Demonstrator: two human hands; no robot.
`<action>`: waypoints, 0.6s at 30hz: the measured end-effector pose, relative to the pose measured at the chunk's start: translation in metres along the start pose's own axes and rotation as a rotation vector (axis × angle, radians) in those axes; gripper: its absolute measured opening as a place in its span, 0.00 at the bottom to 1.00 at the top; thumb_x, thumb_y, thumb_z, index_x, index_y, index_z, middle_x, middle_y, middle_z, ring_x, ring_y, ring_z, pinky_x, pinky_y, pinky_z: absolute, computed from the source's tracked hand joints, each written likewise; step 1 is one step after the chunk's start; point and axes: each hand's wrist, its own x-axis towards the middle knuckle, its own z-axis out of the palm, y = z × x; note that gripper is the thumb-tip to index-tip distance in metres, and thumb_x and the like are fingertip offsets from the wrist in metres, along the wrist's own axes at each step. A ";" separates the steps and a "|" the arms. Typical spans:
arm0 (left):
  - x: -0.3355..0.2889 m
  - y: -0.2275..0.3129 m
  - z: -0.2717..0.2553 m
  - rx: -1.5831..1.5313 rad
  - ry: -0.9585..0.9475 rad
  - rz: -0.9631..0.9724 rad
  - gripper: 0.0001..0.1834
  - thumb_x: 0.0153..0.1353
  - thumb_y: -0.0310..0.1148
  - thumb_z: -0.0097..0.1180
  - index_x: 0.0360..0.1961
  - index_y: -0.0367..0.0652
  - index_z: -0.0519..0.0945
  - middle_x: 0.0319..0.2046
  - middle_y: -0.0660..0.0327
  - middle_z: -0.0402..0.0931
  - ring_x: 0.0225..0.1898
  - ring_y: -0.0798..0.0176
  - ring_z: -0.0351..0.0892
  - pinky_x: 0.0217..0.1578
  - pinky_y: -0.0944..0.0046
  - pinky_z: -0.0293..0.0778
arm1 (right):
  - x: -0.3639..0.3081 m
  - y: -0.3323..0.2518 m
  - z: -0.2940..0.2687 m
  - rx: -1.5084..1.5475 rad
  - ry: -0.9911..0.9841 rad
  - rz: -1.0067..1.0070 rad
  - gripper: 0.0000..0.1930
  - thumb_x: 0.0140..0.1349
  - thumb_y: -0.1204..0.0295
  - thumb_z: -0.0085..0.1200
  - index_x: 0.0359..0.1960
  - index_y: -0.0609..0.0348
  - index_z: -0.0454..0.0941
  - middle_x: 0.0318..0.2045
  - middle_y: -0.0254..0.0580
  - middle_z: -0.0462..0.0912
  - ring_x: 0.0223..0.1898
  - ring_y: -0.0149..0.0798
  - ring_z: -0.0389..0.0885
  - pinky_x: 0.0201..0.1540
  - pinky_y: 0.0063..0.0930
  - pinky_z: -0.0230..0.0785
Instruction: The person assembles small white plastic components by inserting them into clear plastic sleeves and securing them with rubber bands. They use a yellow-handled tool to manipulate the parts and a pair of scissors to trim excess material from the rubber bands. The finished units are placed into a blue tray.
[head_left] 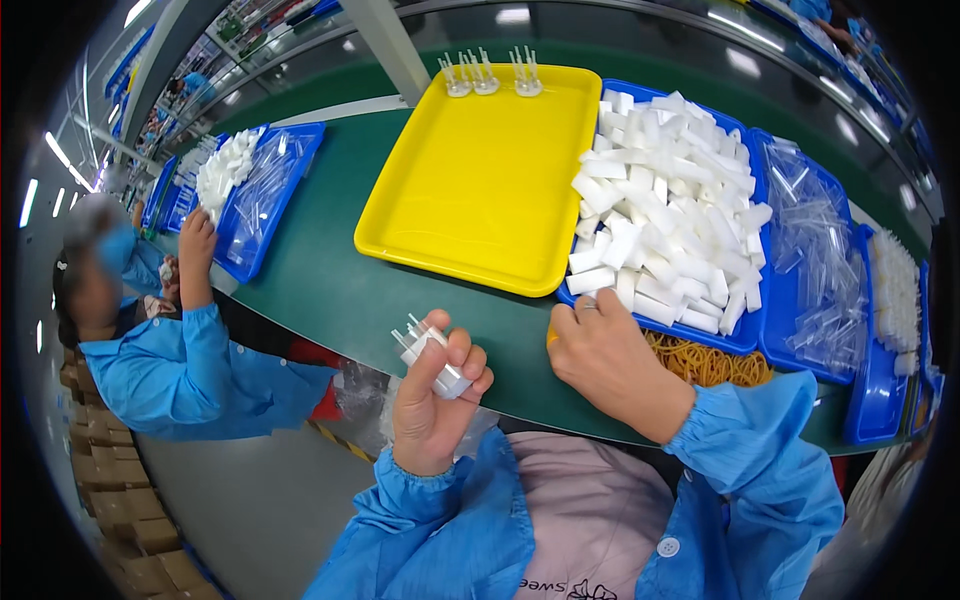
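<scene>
From the head view, we have our left hand curled around a white-and-clear pronged piece, held upright above the near edge of the green table. Our right hand is bent with fingertips drawn narrow at the near rim of the blue tray heaped with white pieces, but we cannot tell whether it grips anything; beyond lies a yellow tray, three pronged parts at its far edge.

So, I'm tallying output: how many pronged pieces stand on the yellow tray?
3, all along the far edge of the yellow tray: the leftmost piece, the middle piece close beside it, and the rightmost piece set apart.
</scene>
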 end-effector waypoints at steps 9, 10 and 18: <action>0.000 -0.015 0.010 0.418 -0.101 0.020 0.36 0.53 0.34 0.60 0.62 0.43 0.58 0.25 0.65 0.66 0.26 0.67 0.68 0.26 0.67 0.67 | 0.004 0.023 -0.015 0.272 0.058 0.129 0.04 0.42 0.72 0.57 0.19 0.57 0.76 0.21 0.39 0.73 0.23 0.37 0.74 0.33 0.33 0.60; 0.000 -0.020 0.021 0.570 -0.027 0.025 0.47 0.45 0.30 0.64 0.65 0.38 0.52 0.22 0.63 0.68 0.22 0.66 0.70 0.24 0.68 0.69 | 0.002 0.029 -0.021 0.368 0.099 0.190 0.04 0.43 0.73 0.58 0.21 0.58 0.77 0.22 0.40 0.74 0.23 0.39 0.75 0.32 0.34 0.62; 0.018 -0.054 0.042 0.550 -0.295 -0.214 0.23 0.44 0.25 0.68 0.40 0.40 0.70 0.27 0.63 0.73 0.29 0.73 0.71 0.33 0.72 0.69 | -0.030 0.056 -0.068 1.170 0.093 0.400 0.06 0.51 0.72 0.53 0.22 0.63 0.74 0.23 0.45 0.75 0.25 0.37 0.76 0.31 0.27 0.65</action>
